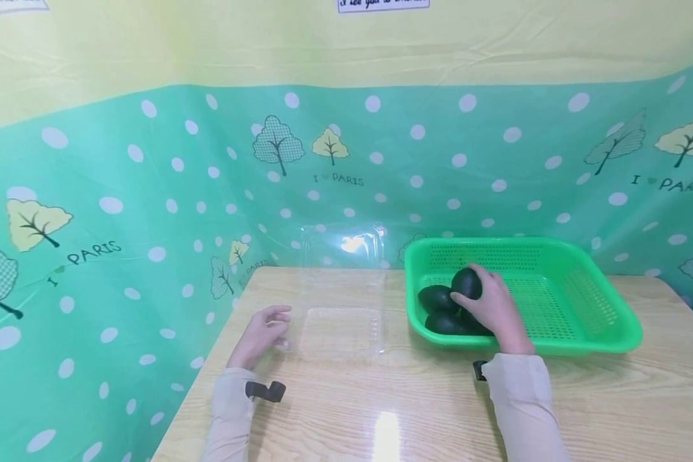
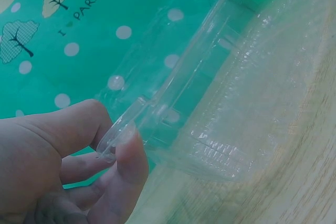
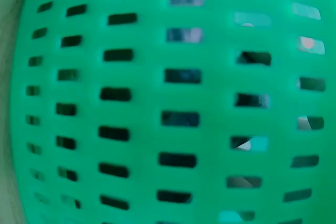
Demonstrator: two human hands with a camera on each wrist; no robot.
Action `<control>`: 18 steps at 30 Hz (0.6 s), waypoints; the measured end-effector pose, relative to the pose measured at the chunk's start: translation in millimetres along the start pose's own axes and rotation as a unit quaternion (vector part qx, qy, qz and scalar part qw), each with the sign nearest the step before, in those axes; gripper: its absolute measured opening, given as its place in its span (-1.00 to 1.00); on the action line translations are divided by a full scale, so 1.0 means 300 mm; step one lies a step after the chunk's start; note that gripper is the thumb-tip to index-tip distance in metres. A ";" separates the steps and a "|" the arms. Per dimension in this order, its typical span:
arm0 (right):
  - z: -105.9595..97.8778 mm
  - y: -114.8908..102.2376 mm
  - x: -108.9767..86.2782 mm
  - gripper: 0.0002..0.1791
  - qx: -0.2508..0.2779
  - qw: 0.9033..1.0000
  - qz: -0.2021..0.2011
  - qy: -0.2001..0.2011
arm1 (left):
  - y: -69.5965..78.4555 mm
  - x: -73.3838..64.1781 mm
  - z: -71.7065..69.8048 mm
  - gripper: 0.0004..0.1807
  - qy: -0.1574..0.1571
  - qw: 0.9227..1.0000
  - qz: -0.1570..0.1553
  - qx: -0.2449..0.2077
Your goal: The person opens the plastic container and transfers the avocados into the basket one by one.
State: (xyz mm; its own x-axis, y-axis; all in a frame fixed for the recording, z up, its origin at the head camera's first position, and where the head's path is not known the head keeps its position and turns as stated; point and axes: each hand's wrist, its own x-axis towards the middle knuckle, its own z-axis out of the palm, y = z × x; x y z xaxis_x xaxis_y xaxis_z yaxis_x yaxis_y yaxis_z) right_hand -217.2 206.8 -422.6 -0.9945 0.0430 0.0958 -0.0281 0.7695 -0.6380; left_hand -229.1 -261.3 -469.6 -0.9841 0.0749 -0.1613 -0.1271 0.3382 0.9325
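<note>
A clear plastic clamshell box stands on the table with its lid raised at the back. At its left side, my left hand pinches the box's rim between thumb and fingers, as the left wrist view shows up close. My right hand reaches into a green plastic basket and grips a dark, egg-shaped avocado. Several more avocados lie under and beside it in the basket's left part. Only the slotted basket wall fills the right wrist view, hiding that hand.
The light wood table runs back to a green dotted cloth hung behind and at the left. The basket's raised rim surrounds my right hand. Black straps with small mounts sit on both wrists.
</note>
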 end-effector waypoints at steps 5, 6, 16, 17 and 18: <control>-0.003 -0.002 0.008 -0.10 -0.004 1.000 0.002 -0.006 | -0.002 -0.001 0.002 -0.37 0.000 1.000 0.000 -0.001; -0.003 -0.001 0.010 -0.10 -0.005 1.000 0.002 -0.007 | -0.002 -0.001 0.002 -0.38 0.001 1.000 0.000 0.000; -0.002 0.009 0.022 -0.10 -0.008 1.000 0.004 -0.014 | 0.009 -0.006 0.000 -0.38 -0.004 1.000 0.007 -0.008; -0.002 0.010 0.021 -0.10 -0.010 1.000 0.004 -0.015 | 0.008 -0.007 0.000 -0.37 -0.004 1.000 0.007 -0.007; -0.001 0.011 0.021 -0.11 -0.013 1.000 0.004 -0.017 | 0.009 -0.007 0.001 -0.37 -0.003 1.000 0.007 -0.008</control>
State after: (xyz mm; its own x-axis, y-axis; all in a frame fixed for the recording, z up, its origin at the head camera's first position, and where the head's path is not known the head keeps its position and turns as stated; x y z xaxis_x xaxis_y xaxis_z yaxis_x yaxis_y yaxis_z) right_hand -223.5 209.8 -423.9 -0.9975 0.0280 0.0644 -0.0179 0.7852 -0.6190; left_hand -227.1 -260.3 -466.9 -0.9849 0.0858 -0.1505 -0.1155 0.3223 0.9396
